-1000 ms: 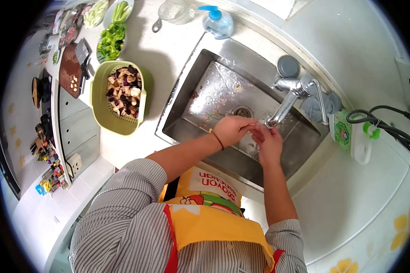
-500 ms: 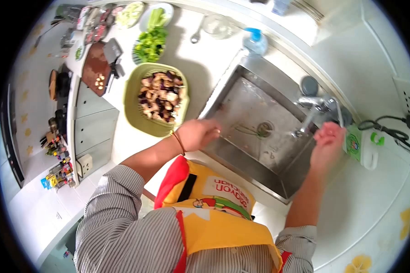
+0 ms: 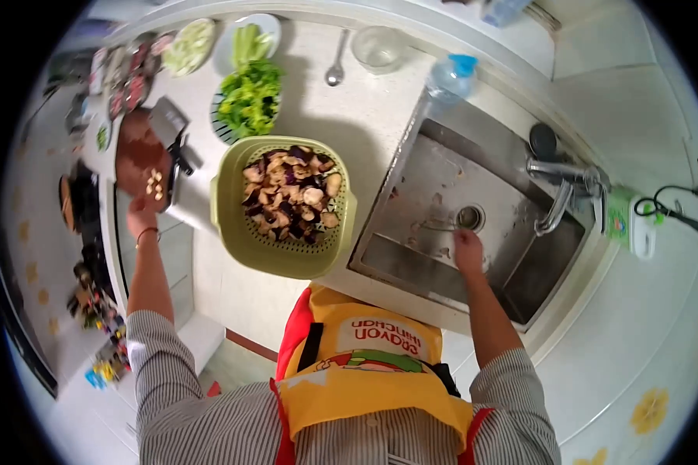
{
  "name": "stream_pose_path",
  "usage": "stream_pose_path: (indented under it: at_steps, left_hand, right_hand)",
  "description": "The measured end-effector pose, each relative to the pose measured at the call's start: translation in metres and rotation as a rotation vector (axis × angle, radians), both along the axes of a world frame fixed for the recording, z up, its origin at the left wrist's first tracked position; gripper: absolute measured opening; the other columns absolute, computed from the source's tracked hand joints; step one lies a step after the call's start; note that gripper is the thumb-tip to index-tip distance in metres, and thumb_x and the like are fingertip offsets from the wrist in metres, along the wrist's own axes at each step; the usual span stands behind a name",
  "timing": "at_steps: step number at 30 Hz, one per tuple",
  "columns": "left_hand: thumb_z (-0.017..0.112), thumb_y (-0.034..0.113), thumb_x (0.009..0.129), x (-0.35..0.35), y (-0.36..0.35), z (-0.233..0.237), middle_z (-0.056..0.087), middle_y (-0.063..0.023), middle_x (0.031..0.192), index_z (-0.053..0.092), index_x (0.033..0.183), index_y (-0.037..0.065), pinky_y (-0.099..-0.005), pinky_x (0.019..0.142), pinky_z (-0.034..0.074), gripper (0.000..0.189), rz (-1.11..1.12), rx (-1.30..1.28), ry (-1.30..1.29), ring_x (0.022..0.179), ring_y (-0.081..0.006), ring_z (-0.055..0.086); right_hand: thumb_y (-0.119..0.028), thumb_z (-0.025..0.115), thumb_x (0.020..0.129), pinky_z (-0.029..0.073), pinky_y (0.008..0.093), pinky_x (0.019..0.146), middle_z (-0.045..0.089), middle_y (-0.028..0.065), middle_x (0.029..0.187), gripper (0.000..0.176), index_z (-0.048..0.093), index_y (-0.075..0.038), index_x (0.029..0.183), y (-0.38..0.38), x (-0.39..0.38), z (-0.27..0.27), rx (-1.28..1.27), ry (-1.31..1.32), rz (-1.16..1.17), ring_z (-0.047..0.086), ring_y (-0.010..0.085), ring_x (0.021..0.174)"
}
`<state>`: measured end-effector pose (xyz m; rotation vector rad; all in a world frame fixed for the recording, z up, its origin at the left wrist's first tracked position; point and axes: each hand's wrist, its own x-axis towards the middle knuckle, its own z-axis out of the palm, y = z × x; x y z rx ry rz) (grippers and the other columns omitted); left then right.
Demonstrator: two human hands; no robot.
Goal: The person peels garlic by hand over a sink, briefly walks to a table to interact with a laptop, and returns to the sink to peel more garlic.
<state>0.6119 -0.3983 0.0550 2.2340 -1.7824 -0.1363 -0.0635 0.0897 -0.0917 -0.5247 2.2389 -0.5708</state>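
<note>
1. The left hand [image 3: 140, 214] is stretched way out to the side, right at the near edge of the brown cutting board [image 3: 134, 157]. It's small and a bit smeared out there, so I honestly can't tell if the fingers are gripping the board or just resting against it.
2. A few pale garlic cloves [image 3: 155, 184] sit on that board just above the hand, and a cleaver [image 3: 168, 124] lies at the board's far end.
3. The right hand [image 3: 467, 249] is down inside the steel sink [image 3: 411, 263], fingers pointing toward the drain [image 3: 469, 217], which is just beyond the fingertips. A thin strand lies on the sink floor next to it. I can't make out whether the hand is pinching anything or is just loose.
4. The tap [image 3: 554, 213] hangs over the right part of the sink, apart from the hand.
5. Between the two arms, a green colander [image 3: 233, 232] full of chopped eggplant [image 3: 291, 190] sits on the counter, touching the sink's left rim.
6. Behind the colander there's a plate of lettuce [image 3: 248, 97], a spoon [image 3: 336, 63] and a glass bowl [image 3: 376, 46].
7. A soap pump bottle [image 3: 450, 77] stands at the sink's far corner.
</note>
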Motion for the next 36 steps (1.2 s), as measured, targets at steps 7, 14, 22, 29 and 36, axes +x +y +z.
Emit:
stream_pose_path:
  at_steps: [7,14,22,29,36]
  left_hand:
    - [0.071,0.044,0.087,0.013,-0.037,-0.021,0.076,-0.0096,0.098,0.075,0.11,0.007,-0.0361,0.081,0.055,0.043,0.049,0.116,-0.152,0.09,-0.0244,0.073]
    - [0.062,0.018,0.099,-0.089,0.031,0.058,0.072,-0.007,0.109,0.066,0.121,0.0,-0.029,0.088,0.051,0.028,-0.36,0.175,0.249,0.099,-0.016,0.065]
    - [0.07,0.014,0.093,-0.34,0.269,0.105,0.071,-0.0093,0.099,0.071,0.107,0.009,-0.0319,0.076,0.056,0.015,-0.981,0.414,0.952,0.087,-0.0212,0.069]
    - [0.07,0.011,0.093,-0.491,0.386,0.122,0.073,-0.0082,0.094,0.073,0.104,0.002,-0.0263,0.077,0.055,0.014,-0.94,0.787,1.274,0.084,-0.0122,0.069]
    - [0.067,0.007,0.095,-0.541,0.444,0.154,0.075,-0.0066,0.095,0.072,0.106,-0.003,-0.0224,0.076,0.054,0.016,-0.947,0.916,1.232,0.086,-0.0078,0.068]
  right_hand:
    - [-0.027,0.065,0.086,0.051,0.0463,0.092,0.067,0.0222,0.112,0.034,0.068,-0.006,0.114,-0.133,0.075,-0.077,-0.107,0.011,0.137,0.063,0.0402,0.107]
    - [-0.017,0.062,0.085,0.05,0.0477,0.09,0.065,0.0214,0.11,0.024,0.066,-0.003,0.105,-0.149,0.077,-0.091,-0.161,0.082,0.256,0.062,0.0402,0.102]
    - [-0.015,0.06,0.099,0.043,0.0243,0.06,0.055,-0.0021,0.079,0.014,0.064,-0.006,0.109,-0.052,0.069,0.062,-0.439,-0.646,-0.097,0.051,0.0079,0.068]
    - [-0.011,0.06,0.099,0.051,0.0273,0.073,0.062,0.0044,0.089,0.012,0.058,-0.004,0.107,0.029,0.03,0.248,-0.727,-0.648,0.0,0.061,0.013,0.078]
    - [-0.011,0.058,0.1,0.054,0.0281,0.076,0.068,0.0082,0.096,0.019,0.06,-0.001,0.115,0.092,-0.012,0.274,-0.856,-0.781,-0.195,0.066,0.0143,0.082]
